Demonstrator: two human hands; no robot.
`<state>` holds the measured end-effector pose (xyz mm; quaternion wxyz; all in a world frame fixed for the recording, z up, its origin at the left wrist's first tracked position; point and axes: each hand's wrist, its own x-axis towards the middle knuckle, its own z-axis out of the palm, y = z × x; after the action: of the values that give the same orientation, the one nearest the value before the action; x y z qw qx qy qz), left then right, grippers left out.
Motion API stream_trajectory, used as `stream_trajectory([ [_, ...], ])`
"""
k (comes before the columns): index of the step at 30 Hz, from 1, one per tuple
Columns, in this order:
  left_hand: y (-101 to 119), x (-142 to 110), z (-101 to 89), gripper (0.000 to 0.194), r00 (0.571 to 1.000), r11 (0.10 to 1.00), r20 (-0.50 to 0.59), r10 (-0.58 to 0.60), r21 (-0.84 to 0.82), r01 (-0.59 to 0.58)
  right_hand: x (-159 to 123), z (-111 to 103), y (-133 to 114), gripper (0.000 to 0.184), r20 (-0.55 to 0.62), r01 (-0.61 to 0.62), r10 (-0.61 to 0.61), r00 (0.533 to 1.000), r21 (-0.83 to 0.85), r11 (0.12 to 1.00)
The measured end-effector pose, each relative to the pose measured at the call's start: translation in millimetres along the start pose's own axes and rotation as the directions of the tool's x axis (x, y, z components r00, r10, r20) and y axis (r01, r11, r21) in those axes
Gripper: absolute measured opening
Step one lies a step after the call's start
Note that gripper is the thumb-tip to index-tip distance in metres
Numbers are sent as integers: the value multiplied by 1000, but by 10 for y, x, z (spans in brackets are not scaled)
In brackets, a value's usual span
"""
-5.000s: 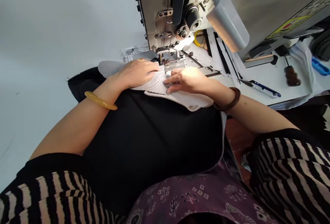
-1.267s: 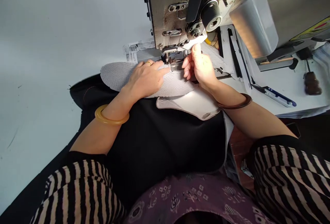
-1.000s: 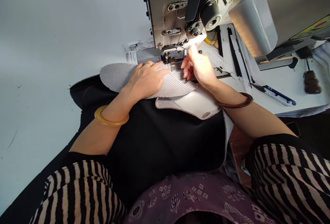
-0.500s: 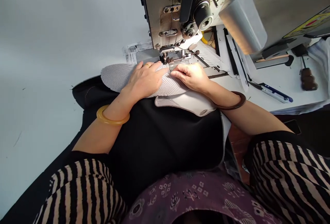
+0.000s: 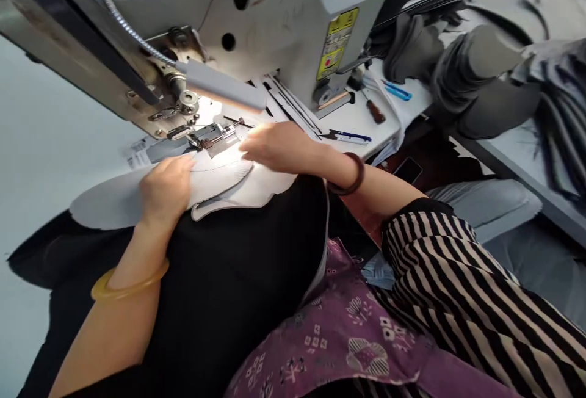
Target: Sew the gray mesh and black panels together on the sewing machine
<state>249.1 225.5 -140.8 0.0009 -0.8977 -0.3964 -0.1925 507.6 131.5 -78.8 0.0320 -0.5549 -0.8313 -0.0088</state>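
A grey mesh shoe-upper piece (image 5: 110, 202) lies across black cloth (image 5: 238, 276) under the sewing machine (image 5: 238, 32). My left hand (image 5: 165, 189) rests flat on the mesh, fingers stretched toward the presser foot (image 5: 204, 138). On the right side of the foot, my right hand (image 5: 274, 146) lies on the same piece, fingers forward and blurred by motion. A white lining part (image 5: 256, 190) sticks out below the mesh. A yellow bangle (image 5: 126, 285) is on my left wrist, a dark one (image 5: 350, 175) on my right.
Blue-handled snips (image 5: 348, 137), a wooden-handled tool (image 5: 373, 110) and a blue clip (image 5: 397, 90) lie on the white table right of the machine. Stacks of grey cut pieces (image 5: 480, 74) fill the far right. A lamp arm (image 5: 220, 85) hangs over the needle area.
The view has swung to the right, showing the table's right side and the grey stacks. My right hand came down from the machine's head onto the mesh; my left hand stays on it.
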Motion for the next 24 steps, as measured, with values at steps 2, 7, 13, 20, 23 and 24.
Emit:
stream_trajectory([
  [2, 8, 0, -7, 35, 999, 997, -1, -53, -48, 53, -427, 2, 313, 37, -71, -287, 287, 955, 16, 958],
  [7, 131, 16, -57, 25, 979, 962, 44, -198, -185, 203, -1350, 414, 910, 38, 51, -673, 672, 739, -6, 740],
  [13, 131, 26, -10, 29, 949, 912, 62, -309, -265, 314, -1525, 551, 964, 31, -152, -857, 863, 481, 126, 500],
  [20, 175, 10, -27, 31, 941, 872, 70, -332, -357, 335, -291, 115, 70, 48, 124, -563, 551, 825, 116, 818],
  [23, 167, 15, -26, 32, 934, 850, 89, -345, -392, 352, 311, 161, -201, 50, 210, -435, 413, 886, 74, 897],
  [24, 165, 17, -25, 32, 931, 841, 96, -354, -403, 361, 452, 194, -247, 51, 236, -413, 387, 891, 71, 908],
])
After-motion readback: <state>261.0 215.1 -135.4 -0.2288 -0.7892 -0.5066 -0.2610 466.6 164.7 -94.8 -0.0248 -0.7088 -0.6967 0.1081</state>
